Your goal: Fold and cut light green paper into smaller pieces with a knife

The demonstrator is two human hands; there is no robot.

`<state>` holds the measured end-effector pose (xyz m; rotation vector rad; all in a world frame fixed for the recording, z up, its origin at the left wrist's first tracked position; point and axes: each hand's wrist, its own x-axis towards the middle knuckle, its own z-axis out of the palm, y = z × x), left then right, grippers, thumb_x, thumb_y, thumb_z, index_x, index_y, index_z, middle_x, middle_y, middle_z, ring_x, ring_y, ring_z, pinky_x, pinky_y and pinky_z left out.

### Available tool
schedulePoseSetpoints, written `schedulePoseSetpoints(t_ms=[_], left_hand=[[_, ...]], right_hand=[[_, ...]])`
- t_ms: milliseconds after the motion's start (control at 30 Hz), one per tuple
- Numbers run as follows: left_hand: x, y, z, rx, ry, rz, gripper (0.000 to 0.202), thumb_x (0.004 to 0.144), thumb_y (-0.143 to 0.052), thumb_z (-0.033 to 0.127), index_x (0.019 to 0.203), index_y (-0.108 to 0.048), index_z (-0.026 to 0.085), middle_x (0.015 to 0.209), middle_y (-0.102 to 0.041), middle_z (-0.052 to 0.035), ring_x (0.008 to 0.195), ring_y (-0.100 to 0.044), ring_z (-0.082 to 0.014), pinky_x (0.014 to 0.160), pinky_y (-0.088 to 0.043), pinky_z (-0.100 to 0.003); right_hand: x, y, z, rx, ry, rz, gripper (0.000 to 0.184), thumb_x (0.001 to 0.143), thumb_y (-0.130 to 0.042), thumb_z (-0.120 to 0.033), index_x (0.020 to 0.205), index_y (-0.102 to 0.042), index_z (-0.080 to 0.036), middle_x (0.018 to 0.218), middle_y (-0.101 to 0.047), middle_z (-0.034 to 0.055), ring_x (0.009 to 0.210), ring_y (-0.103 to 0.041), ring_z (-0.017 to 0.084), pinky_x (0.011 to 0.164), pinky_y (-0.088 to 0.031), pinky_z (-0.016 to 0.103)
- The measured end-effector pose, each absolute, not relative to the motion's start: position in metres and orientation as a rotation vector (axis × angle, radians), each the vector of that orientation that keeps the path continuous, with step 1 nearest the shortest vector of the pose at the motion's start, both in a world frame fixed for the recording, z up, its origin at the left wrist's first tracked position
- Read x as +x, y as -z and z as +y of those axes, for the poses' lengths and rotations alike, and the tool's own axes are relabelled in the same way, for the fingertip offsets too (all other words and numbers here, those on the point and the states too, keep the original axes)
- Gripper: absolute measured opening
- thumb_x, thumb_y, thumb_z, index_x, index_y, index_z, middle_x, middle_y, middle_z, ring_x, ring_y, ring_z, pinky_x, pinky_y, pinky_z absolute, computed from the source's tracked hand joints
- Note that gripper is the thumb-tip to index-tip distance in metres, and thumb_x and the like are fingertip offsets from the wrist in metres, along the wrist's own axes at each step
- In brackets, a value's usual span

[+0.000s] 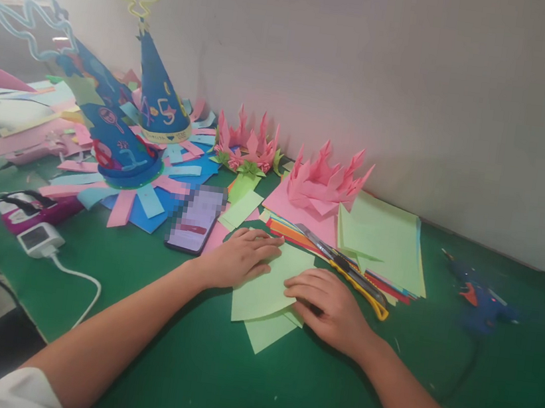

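Both hands lie flat on a light green sheet [264, 290] near the middle of the green surface [181, 366]. The left hand [240, 256] presses its upper left edge and the right hand [329, 308] its right side. Neither grip is closed on anything: the fingers are stretched out, side by side, palms down on the paper. A second green piece [268, 330] pokes out from under the sheet, on the side nearest the person.

Judging by what stands about, a good deal is made already. Two pink folded crowns [326, 181] [245, 140] sit against the wall, and two blue cones [159, 95] [111, 136] rise over a fan of pink and blue strips. The green sheet looks barely begun — flat, perhaps with a single fold, with none of the points the pink pieces have.

A yellow utility knife [357, 282] lies just beyond the right hand, on a stack of coloured paper [382, 245]. A phone [196, 217] rests just beyond the left hand, and a blue glue gun [481, 298] lies well off to the right.
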<state>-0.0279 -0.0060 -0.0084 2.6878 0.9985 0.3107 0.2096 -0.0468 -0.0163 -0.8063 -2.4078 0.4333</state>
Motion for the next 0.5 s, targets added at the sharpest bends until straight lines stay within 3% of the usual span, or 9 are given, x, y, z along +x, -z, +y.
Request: schedulePoseSetpoints(t_ms=[133, 267, 500], left_hand=[[-0.0247, 0.009, -0.0084, 2.67, -0.302, 1.072, 0.028, 0.095, -0.044, 0.031, 0.119, -0.053, 0.021, 0.142, -0.045, -0.0054, 0.123, -0.041, -0.0255, 0.097, -0.034, -0.043], [-0.0238, 0.0099, -0.0066, 2.66, -0.395, 1.02, 0.024, 0.093, -0.049, 0.028, 0.114, -0.056, 0.019, 0.132, -0.053, -0.0075, 0.118, -0.045, -0.0249, 0.096, -0.036, -0.042], [-0.0247, 0.0124, -0.0014, 2.491, -0.591, 0.709, 0.022, 0.095, -0.042, 0.02, 0.098, -0.064, 0.015, 0.106, -0.063, -0.0102, 0.1, -0.058, -0.0178, 0.09, -0.045, -0.03]], right_hand=[[0.2076, 0.0141, -0.0475, -0.859, -0.49, -2.407, 0.015, 0.09, -0.052, -0.029, 0.088, -0.065, -0.021, 0.092, -0.069, 0.0068, 0.088, -0.061, 0.019, 0.083, -0.046, 0.037], [0.2049, 0.0152, -0.0473, -0.917, -0.578, -2.379, 0.018, 0.092, -0.05, -0.028, 0.084, -0.064, -0.02, 0.086, -0.066, 0.0056, 0.082, -0.058, 0.018, 0.078, -0.045, 0.034], [0.1995, 0.0164, -0.0427, -1.093, -0.714, -2.236, 0.016, 0.09, -0.053, -0.029, 0.078, -0.059, -0.021, 0.079, -0.063, 0.0027, 0.078, -0.057, 0.016, 0.072, -0.044, 0.029]])
